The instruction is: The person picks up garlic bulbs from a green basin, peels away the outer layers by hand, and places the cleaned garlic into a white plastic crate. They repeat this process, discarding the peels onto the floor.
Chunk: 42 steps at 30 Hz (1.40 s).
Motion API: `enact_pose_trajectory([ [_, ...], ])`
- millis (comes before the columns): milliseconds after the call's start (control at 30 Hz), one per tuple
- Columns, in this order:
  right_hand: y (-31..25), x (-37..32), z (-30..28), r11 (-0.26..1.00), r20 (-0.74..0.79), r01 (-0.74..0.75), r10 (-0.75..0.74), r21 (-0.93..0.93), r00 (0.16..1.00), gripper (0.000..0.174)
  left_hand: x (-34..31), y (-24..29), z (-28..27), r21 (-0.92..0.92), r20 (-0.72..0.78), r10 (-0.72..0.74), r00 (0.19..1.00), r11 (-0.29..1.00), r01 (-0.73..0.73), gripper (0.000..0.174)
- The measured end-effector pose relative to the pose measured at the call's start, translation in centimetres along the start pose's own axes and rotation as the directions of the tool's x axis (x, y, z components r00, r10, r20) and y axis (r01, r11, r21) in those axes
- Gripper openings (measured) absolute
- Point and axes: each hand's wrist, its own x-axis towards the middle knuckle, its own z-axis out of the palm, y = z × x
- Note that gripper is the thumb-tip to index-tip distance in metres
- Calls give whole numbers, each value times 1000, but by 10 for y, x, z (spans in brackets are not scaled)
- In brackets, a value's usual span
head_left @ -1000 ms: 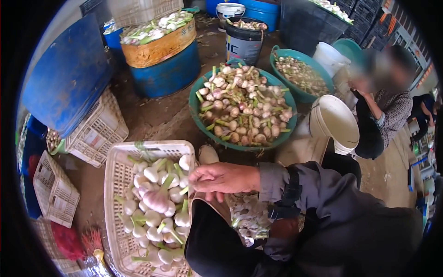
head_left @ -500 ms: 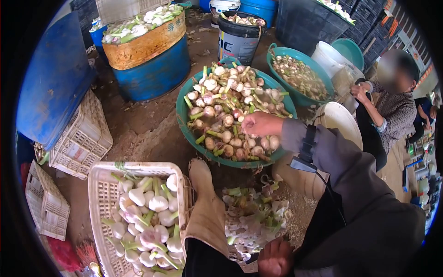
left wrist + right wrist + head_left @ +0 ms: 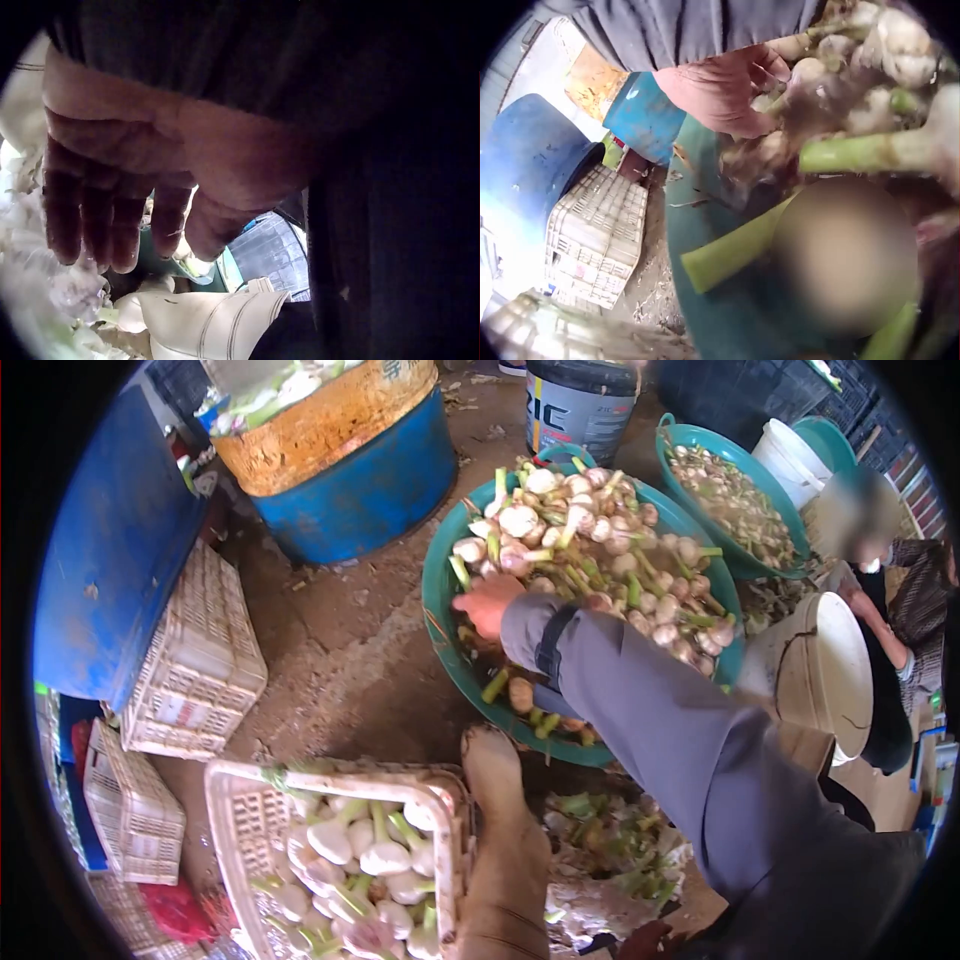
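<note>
1. On my head feed, the right hand (image 3: 487, 605) is stretched forward into the round teal plastic basin (image 3: 440, 610), which stands on the dirt floor (image 3: 340, 660) in front of the person.
2. The basin is heaped with unpeeled garlic bulbs with green stems (image 3: 590, 530). The hand rests at the near left edge of the heap, touching the bulbs there.
3. On the right wrist feed, its fingers (image 3: 769, 67) are buried among bulbs and stems. I cannot tell whether they have closed on one.
4. The left hand (image 3: 127, 187) hangs low by the person's lap. Its fingers (image 3: 124, 225) are loose and point downward, holding nothing.
5. Just below that hand lies a pile of pale garlic skins and green trimmings (image 3: 610, 860), on the floor beside the tan worn shoe (image 3: 505, 830).
6. Left of the shoe stands a white plastic lattice crate (image 3: 235, 810) holding peeled white garlic with short stems (image 3: 360, 850).
7. Beyond the basin I see a blue metal drum (image 3: 370, 480), a second teal basin of garlic scraps (image 3: 740, 490), and a white plastic bucket (image 3: 825, 670) tipped on its side to the right.
8. Another person in a patterned top (image 3: 915, 600) sits at the far right.
</note>
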Motion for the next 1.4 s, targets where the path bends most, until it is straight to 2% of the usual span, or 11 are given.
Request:
enact_pose_trajectory([
  [33,2,-1,5,999,14,-34,34,41,999,44,6,-11,21,-397,-101,-143,985,913,92,18],
  [100,5,-12,9,1000,12,-23,23,8,1000,44,-35,24,-19,-603,-50,-249,967,780,169,14],
  [333,-11,-64,-27,998,180,12,-2,-57,984,40,-339,165,-156,-805,336,195,922,567,173,25],
  [567,-10,-179,-96,974,256,-96,42,205,966,64,-357,164,-140,-792,254,227,940,607,67,25],
  [833,59,-251,-4,802,204,-231,139,551,969,100,-360,158,-124,-633,199,204,959,773,-34,28],
  [900,52,-270,-14,769,267,-314,192,556,944,112,-354,166,-144,-652,412,154,898,738,172,32],
  [1100,30,-314,-53,908,-41,-141,171,394,984,102,-349,167,-150,-530,348,52,936,835,151,31],
  [1200,7,-346,-66,931,-118,55,-13,362,993,71,-344,161,-144,-507,346,-26,938,836,210,31],
  [1267,-18,-372,-81,897,-35,114,-110,427,993,69,-341,156,-134,-603,119,-117,986,781,165,33],
  [1367,-55,-414,-87,836,173,215,-342,505,924,65,-333,155,-141,-726,141,-232,962,636,260,34],
  [1400,-68,-423,-89,834,229,283,-427,474,875,70,-332,157,-137,-885,249,-209,946,349,310,34],
])
